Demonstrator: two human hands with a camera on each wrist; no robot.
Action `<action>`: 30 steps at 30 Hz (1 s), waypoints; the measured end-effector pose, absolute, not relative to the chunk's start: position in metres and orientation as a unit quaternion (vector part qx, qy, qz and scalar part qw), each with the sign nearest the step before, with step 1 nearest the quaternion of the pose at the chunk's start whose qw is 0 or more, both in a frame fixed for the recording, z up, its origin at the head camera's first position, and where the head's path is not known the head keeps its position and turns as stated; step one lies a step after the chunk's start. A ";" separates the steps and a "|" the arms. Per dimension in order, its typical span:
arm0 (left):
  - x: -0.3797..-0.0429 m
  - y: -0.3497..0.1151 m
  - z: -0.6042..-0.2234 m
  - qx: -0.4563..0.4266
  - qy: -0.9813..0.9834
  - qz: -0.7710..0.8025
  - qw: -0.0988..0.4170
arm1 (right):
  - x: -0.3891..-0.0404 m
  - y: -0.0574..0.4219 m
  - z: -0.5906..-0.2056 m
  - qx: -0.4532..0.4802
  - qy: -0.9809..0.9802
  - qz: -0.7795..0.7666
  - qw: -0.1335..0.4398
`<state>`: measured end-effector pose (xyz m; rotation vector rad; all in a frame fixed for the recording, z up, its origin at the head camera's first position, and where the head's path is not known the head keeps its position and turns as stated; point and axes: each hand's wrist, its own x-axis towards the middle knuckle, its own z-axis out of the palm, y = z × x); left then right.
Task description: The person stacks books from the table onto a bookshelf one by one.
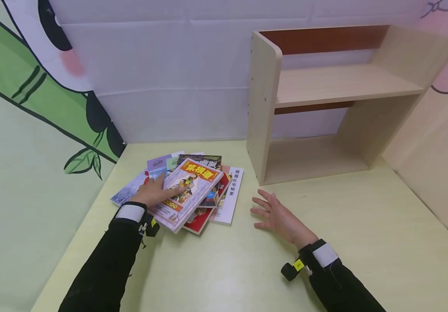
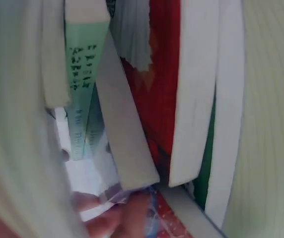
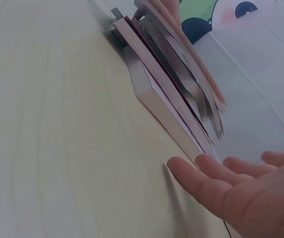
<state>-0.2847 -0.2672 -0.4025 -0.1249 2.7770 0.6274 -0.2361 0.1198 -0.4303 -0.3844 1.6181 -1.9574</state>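
Note:
My left hand [image 1: 152, 193] grips the top book [image 1: 188, 190] of a pile, a pale-purple children's book with an orange title band and cartoon figures. The thumb lies across its cover, and the other fingers [image 2: 100, 220] are at its far left side, partly hidden. Under it several books are fanned out: a dark-covered book [image 1: 210, 161], a red one [image 1: 199, 221], a white one [image 1: 231, 197] and bluish ones [image 1: 132, 190] on the left. My right hand [image 1: 280, 219] hovers over the table right of the pile, fingers spread and holding nothing.
A two-tier wooden shelf [image 1: 264, 104] stands at the back right of the light wooden table [image 1: 216, 277]. Behind the table hangs a pale printed cloth [image 1: 177, 60] with cartoon figures. The table's left edge runs close beside the pile.

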 end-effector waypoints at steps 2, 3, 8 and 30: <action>-0.281 -0.265 -0.403 -0.047 0.960 0.226 0.158 | -0.236 0.120 -0.431 -0.146 0.603 -0.731 0.285; -0.280 -0.263 -0.403 -0.048 0.959 0.227 0.161 | -0.236 0.120 -0.432 -0.147 0.601 -0.731 0.287; -0.266 -0.249 -0.399 -0.062 0.965 0.215 0.134 | -0.235 0.120 -0.437 -0.163 0.596 -0.730 0.292; -0.196 -0.188 -0.395 -0.086 0.910 0.400 -0.070 | -0.214 0.102 -0.441 -0.179 0.549 -0.761 0.296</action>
